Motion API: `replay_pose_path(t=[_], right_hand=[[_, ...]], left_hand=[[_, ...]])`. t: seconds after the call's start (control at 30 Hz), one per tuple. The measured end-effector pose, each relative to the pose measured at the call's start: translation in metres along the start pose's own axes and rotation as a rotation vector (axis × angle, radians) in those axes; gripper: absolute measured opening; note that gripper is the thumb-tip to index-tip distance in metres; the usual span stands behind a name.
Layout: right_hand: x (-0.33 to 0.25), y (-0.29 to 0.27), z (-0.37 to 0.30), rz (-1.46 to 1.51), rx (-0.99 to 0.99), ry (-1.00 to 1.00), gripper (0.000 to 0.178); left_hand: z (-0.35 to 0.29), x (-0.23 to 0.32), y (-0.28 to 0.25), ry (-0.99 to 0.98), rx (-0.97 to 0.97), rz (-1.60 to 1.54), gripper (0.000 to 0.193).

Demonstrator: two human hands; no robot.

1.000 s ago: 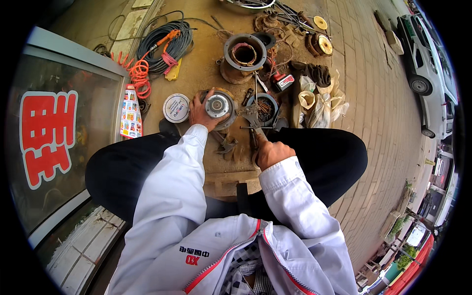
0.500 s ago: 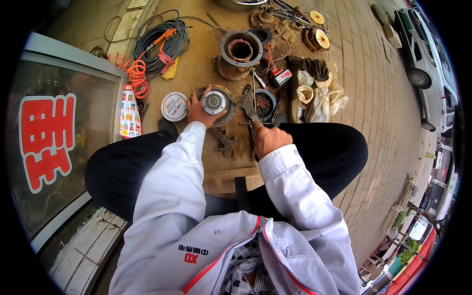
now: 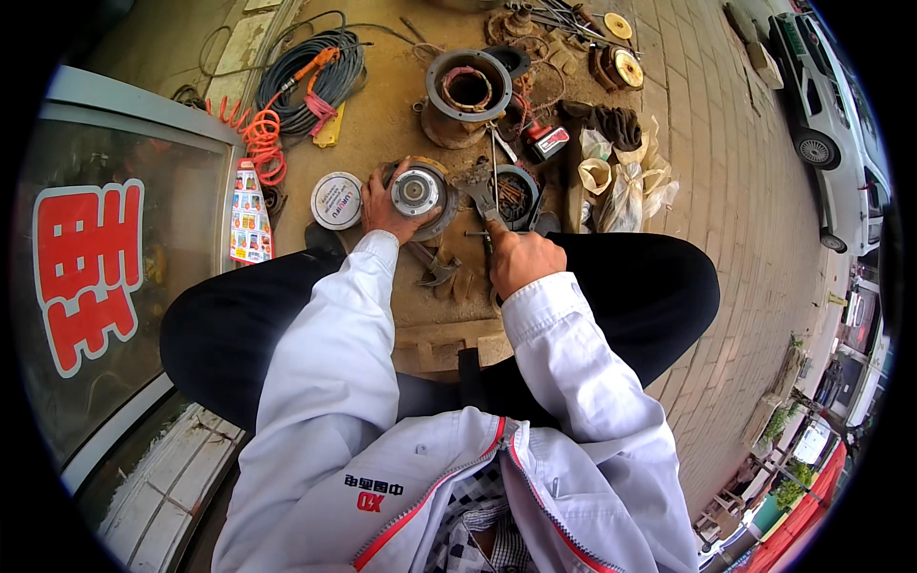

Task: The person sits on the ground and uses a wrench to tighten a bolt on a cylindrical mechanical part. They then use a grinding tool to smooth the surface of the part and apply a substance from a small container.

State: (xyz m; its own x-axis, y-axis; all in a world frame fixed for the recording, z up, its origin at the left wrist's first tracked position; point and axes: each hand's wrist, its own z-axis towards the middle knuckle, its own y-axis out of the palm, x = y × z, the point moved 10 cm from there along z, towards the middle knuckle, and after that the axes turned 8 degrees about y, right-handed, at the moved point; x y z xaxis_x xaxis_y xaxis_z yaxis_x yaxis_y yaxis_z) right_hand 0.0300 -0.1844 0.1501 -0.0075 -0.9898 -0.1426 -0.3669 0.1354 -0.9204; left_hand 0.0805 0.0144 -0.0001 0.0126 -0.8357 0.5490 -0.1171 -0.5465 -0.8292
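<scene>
My left hand wraps around the near left side of a round metal motor part with a bright, bearing-like hub facing up. In my right hand is an adjustable wrench, gripped by its handle. Its head points away from me, just right of the motor part and apart from its hub. A hammer lies on the ground between my hands. Beside the wrench head sits a dark round tray holding small rusty bolts. Left of my left hand lies a white round lid.
An open motor housing stands beyond the motor part. A cordless power tool's red battery, plastic bags and dark gloves lie right. Coiled hose lies far left, near a glass door. A white car is parked farther right.
The whole view has shifted slightly. Both hands keep their grips, and the wrench stays close beside the motor part.
</scene>
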Motion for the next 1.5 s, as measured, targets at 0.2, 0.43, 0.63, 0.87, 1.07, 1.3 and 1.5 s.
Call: replay_pose_path(t=[0.2, 0.43, 0.63, 0.87, 1.07, 1.3, 1.5], right_hand=[[0.020, 0.019, -0.020, -0.043, -0.207, 0.128, 0.047], [0.036, -0.002, -0.027, 0.301, 0.016, 0.150, 0.041], [0.042, 0.009, -0.034, 0.447, 0.029, 0.165, 0.038], [0.043, -0.002, -0.040, 0.482, 0.068, 0.211, 0.034], [0.037, -0.004, -0.049, 0.312, 0.051, 0.178, 0.032], [0.029, -0.003, -0.057, 0.164, 0.044, 0.166, 0.036], [0.022, -0.012, -0.035, 0.192, 0.154, 0.091, 0.032]], left_hand=[[0.002, 0.004, -0.004, -0.010, -0.029, 0.053, 0.105], [0.000, 0.002, -0.008, -0.043, 0.026, -0.008, 0.110], [-0.019, 0.000, -0.010, -0.210, 0.267, -0.059, 0.115], [-0.016, -0.006, 0.009, -0.190, 0.246, 0.011, 0.106], [-0.007, 0.012, -0.003, -0.121, 0.095, 0.066, 0.096], [-0.003, 0.003, 0.006, -0.131, 0.027, 0.011, 0.097], [-0.005, 0.004, 0.004, -0.138, 0.034, -0.027, 0.098]])
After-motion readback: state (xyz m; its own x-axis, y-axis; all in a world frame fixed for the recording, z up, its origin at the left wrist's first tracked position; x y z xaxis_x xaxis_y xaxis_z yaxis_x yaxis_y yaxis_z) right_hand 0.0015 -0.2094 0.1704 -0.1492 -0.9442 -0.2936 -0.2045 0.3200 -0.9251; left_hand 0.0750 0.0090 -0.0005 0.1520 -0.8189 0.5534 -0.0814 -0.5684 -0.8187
